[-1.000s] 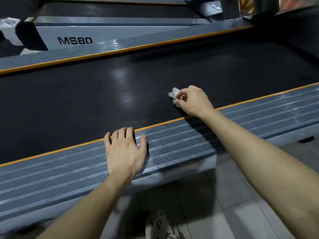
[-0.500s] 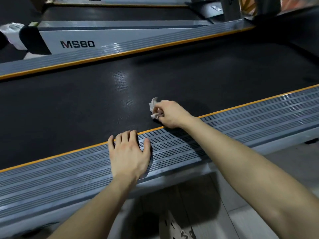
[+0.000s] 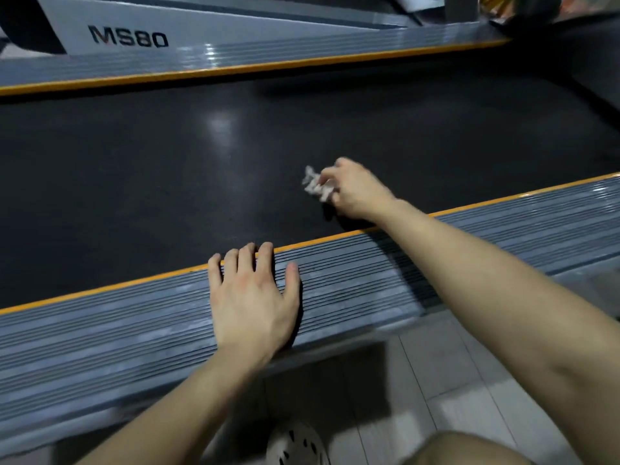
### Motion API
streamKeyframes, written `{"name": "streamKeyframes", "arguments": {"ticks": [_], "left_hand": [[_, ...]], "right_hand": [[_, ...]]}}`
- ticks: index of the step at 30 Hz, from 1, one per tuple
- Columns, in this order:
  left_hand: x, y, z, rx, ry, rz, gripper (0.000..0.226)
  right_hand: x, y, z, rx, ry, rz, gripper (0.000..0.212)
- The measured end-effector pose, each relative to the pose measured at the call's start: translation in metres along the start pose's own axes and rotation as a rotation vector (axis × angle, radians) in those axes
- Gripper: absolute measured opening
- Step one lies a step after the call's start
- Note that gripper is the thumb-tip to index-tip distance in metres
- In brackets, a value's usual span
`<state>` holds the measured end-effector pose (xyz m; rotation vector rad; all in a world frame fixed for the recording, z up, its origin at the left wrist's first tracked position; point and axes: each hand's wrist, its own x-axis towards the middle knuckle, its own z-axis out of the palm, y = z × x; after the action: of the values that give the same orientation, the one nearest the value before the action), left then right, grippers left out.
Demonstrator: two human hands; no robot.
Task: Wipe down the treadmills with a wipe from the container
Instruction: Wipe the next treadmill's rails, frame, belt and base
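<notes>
The treadmill's black belt (image 3: 167, 182) runs across the middle of the head view, between two grey ribbed side rails edged in orange. My right hand (image 3: 357, 193) presses a crumpled white wipe (image 3: 317, 185) onto the belt just beyond the near rail (image 3: 352, 280). The hand and wipe are motion-blurred. My left hand (image 3: 253, 298) lies flat, fingers spread, on the near rail, its fingertips at the orange stripe. The wipe container is out of view.
The far rail (image 3: 268, 58) and a grey motor cover marked MS80 (image 3: 129, 36) of a neighbouring treadmill lie beyond the belt. Pale floor tiles (image 3: 453, 397) and my white perforated shoe (image 3: 297, 444) show at the bottom, with my knee at the lower right.
My right hand slid the wipe left along the belt, then back a little to the right and farther from the rail. My left hand stayed planted on the rail. The camera moved closer.
</notes>
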<state>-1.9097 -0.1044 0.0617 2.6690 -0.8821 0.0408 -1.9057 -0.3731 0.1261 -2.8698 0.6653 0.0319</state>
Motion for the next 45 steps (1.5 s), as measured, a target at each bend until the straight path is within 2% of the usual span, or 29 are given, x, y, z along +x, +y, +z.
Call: {"name": "streamKeyframes", "arguments": {"ticks": [3, 5, 7, 10, 12, 16, 19, 23, 25, 26, 28, 30, 32, 33, 35, 38, 40, 41, 42, 44, 45], "left_hand": [[-0.001, 0.001, -0.002, -0.001, -0.039, 0.003, 0.062], [0.0, 0.002, -0.004, -0.011, -0.059, 0.0, 0.064], [0.0, 0.003, -0.006, -0.03, -0.073, -0.002, 0.065], [0.001, 0.002, -0.003, -0.047, -0.049, 0.009, 0.065], [0.003, 0.001, 0.0, -0.051, -0.024, 0.008, 0.063], [0.006, 0.002, 0.003, 0.003, -0.012, 0.019, 0.063], [0.008, 0.001, -0.001, 0.061, -0.104, -0.026, 0.07], [0.019, 0.016, -0.002, 0.118, -0.165, -0.123, 0.071], [0.025, 0.037, 0.003, 0.106, -0.134, -0.132, 0.074], [0.031, 0.051, 0.006, 0.072, -0.117, -0.119, 0.073], [0.046, 0.084, 0.011, 0.003, -0.095, -0.064, 0.067], [0.056, 0.113, 0.017, -0.02, -0.092, -0.008, 0.061], [0.057, 0.13, 0.023, -0.007, -0.072, 0.042, 0.056], [0.055, 0.132, 0.026, -0.018, -0.061, 0.041, 0.055], [0.055, 0.129, 0.03, -0.057, -0.052, 0.014, 0.055], [0.056, 0.128, 0.031, -0.042, -0.05, 0.024, 0.057], [0.057, 0.128, 0.032, -0.03, -0.025, 0.028, 0.055], [0.057, 0.128, 0.033, -0.034, -0.023, 0.025, 0.055], [0.057, 0.127, 0.033, -0.037, -0.027, 0.024, 0.056], [0.056, 0.127, 0.033, -0.028, -0.037, 0.022, 0.058], [0.056, 0.127, 0.032, -0.029, -0.038, 0.019, 0.058]], "right_hand": [[0.002, 0.072, -0.027, -0.086, 0.176, 0.392, 0.025], [-0.004, 0.092, -0.036, -0.024, 0.18, 0.552, 0.028], [-0.014, 0.064, -0.038, 0.045, 0.116, 0.516, 0.028], [-0.032, -0.006, -0.027, 0.155, -0.091, 0.264, 0.025], [-0.04, -0.038, -0.013, 0.176, -0.168, 0.099, 0.025], [-0.051, -0.033, -0.002, 0.17, -0.139, -0.017, 0.027], [-0.063, 0.013, -0.023, 0.154, -0.12, 0.045, 0.022], [-0.079, 0.139, -0.068, 0.076, 0.096, 0.42, 0.031], [-0.089, 0.171, -0.075, 0.059, 0.179, 0.562, 0.032], [-0.088, 0.172, -0.072, 0.056, 0.191, 0.572, 0.031], [-0.083, 0.145, -0.062, 0.114, 0.135, 0.437, 0.027], [-0.078, 0.108, -0.046, 0.175, -0.025, 0.176, 0.024], [-0.069, 0.093, -0.037, 0.146, -0.132, -0.051, 0.026], [-0.062, 0.097, -0.038, 0.103, -0.136, -0.1, 0.026], [-0.045, 0.13, -0.049, 0.043, -0.059, -0.037, 0.023], [-0.015, 0.201, -0.069, -0.153, 0.149, 0.32, 0.027], [-0.008, 0.201, -0.067, -0.173, 0.255, 0.479, 0.029], [-0.007, 0.181, -0.06, -0.104, 0.26, 0.428, 0.03], [-0.006, 0.155, -0.049, 0.007, 0.23, 0.261, 0.031], [-0.014, 0.107, -0.02, 0.144, -0.032, -0.164, 0.031], [-0.014, 0.094, -0.016, 0.134, -0.134, -0.297, 0.029]]}}
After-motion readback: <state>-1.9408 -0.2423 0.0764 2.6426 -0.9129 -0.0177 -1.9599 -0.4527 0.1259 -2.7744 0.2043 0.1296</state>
